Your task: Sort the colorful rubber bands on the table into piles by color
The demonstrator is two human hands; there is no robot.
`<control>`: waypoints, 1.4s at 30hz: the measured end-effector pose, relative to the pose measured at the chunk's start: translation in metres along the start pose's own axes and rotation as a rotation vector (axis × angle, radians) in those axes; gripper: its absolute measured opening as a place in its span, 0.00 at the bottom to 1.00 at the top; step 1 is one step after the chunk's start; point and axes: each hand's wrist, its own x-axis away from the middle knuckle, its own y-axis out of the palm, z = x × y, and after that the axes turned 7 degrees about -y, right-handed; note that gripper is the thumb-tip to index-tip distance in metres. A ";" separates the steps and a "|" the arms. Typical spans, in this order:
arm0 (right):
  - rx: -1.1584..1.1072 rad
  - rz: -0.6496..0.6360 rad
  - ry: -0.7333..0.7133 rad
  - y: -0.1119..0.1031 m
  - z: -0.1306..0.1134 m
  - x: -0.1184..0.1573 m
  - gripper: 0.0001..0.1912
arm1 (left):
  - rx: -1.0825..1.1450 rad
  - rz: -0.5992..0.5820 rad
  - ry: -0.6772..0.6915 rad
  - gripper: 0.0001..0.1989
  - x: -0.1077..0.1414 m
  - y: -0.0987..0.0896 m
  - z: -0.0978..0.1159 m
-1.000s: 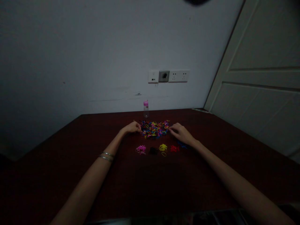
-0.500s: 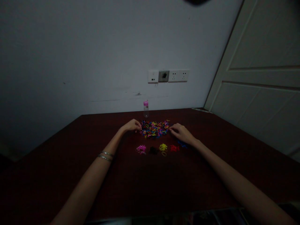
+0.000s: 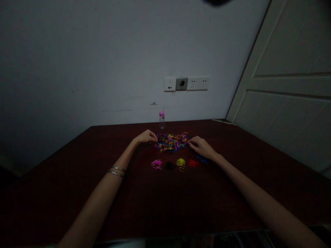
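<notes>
A mixed heap of small coloured rubber bands point(image 3: 171, 142) lies between my two hands. At its left edge is my left hand point(image 3: 147, 136), two bracelets on the forearm, with its fingertips pinched together by the outermost bands. My right hand point(image 3: 202, 146) rests at the right edge of the heap, thumb and fingers drawn together; whatever is in either pinch is too small to make out. Nearer me lie separate piles of pink bands point(image 3: 156, 164), black bands point(image 3: 170, 165), yellow bands point(image 3: 180, 162) and red bands point(image 3: 193, 163). Blue bands point(image 3: 202, 159) are partly hidden by my right hand.
Behind the heap a clear bottle with a pink top point(image 3: 162, 120) stands upright. The dark red table point(image 3: 155, 203) meets a pale wall with a row of sockets point(image 3: 186, 84). A white panelled door point(image 3: 289, 82) is on the right. The light is dim.
The view has shifted very slightly. My left fingers have closed up a little at the heap's left edge; my right hand has hardly moved.
</notes>
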 end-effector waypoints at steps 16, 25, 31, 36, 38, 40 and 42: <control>0.043 -0.052 0.007 0.003 0.002 0.001 0.13 | -0.041 -0.196 0.057 0.11 0.011 -0.001 0.015; 0.020 -0.035 0.010 0.005 0.004 0.002 0.12 | -0.003 -0.361 0.096 0.10 0.021 0.002 0.039; 0.037 -0.050 -0.009 0.006 0.004 0.001 0.13 | -0.038 -0.432 0.144 0.08 0.024 0.005 0.045; 0.039 -0.045 -0.009 0.007 0.003 0.001 0.13 | -0.057 -0.487 0.105 0.09 0.035 0.007 0.048; 0.030 -0.044 -0.007 0.008 0.003 0.001 0.12 | -0.084 -0.517 0.062 0.10 0.040 0.009 0.047; 0.022 -0.047 -0.010 0.009 0.002 0.001 0.12 | -0.098 -0.559 0.021 0.11 0.043 0.012 0.045; 0.015 -0.054 -0.016 0.009 0.002 0.001 0.12 | -0.103 -0.590 -0.014 0.12 0.046 0.015 0.043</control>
